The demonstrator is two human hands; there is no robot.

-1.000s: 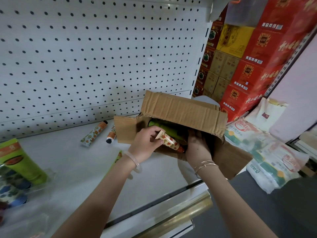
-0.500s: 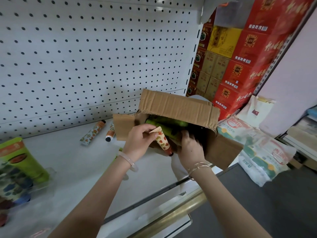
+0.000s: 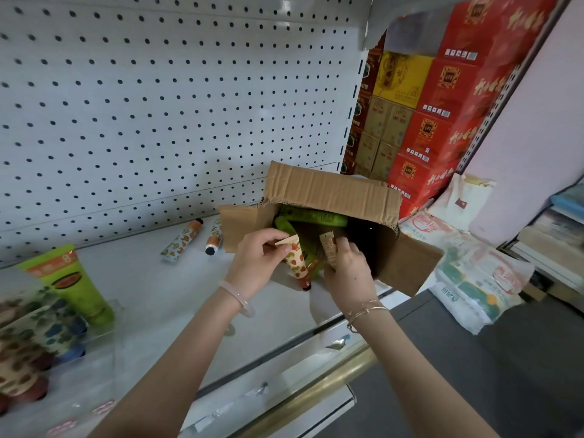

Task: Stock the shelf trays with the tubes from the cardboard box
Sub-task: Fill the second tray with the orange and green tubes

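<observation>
Where cardboard flap overhangs, loose tubes beside

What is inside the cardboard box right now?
Green tubes lie at the back of the cardboard box; the right hand grips a beige tube inside. Shadow and the hand hide the bottom.

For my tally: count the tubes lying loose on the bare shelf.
2: patterned tube by the pegboard; second tube right of it, at the box flap. More may hide behind the flap.
</observation>
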